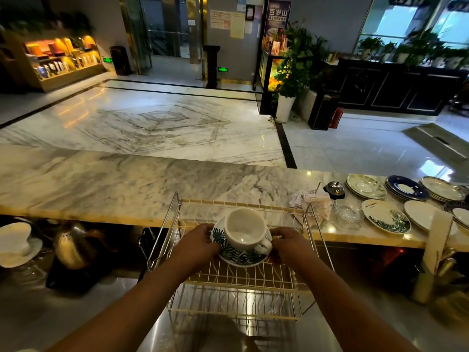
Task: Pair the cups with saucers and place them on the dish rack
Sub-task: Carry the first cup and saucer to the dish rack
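A white cup [245,228] stands on a saucer with a green leaf pattern [238,257], just over the top tier of the wire dish rack [243,278]. My left hand [200,242] grips the saucer's left rim and my right hand [288,243] grips its right rim beside the cup's handle. On the marble counter at the right lie more saucers: a leaf-patterned one [387,216], a plain white one [421,215], a dark blue stack [406,188] and pale stacks [365,186]. Whether the saucer rests on the rack wires I cannot tell.
A white cup on a saucer [16,243] and a metal kettle [73,246] stand on the lower shelf at the left. A glass ashtray [347,212], crumpled papers [311,199] and a call bell [335,189] lie right of the rack. The marble counter [101,181] stretches left.
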A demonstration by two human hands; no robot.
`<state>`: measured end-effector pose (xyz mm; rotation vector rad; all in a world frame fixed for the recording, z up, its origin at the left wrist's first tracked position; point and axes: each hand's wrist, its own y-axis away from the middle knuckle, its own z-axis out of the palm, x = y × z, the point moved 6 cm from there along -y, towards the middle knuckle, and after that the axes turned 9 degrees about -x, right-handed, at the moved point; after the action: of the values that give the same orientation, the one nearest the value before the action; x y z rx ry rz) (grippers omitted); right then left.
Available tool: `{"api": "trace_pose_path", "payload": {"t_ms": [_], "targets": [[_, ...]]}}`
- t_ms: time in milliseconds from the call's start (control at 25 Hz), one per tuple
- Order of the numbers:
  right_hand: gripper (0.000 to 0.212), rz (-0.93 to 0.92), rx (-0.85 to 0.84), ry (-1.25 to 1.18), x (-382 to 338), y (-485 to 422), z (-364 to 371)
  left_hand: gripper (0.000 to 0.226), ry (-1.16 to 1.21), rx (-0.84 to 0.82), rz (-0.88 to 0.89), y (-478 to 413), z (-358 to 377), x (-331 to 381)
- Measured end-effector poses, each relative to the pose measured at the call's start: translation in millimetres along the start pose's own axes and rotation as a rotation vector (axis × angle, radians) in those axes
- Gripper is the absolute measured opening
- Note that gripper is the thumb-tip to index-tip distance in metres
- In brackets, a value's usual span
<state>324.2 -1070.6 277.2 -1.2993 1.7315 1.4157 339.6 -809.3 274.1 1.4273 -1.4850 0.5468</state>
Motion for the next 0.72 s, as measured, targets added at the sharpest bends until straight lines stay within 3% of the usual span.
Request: {"api": "trace_pose_path", "payload": {"t_ms": [720], "targets": [[0.019,0.028,0.011,0.132,-3.0,0.1,2.5,0.057,-0.099,-0.011,0.002,-1.4,4.3,-0.4]]}}
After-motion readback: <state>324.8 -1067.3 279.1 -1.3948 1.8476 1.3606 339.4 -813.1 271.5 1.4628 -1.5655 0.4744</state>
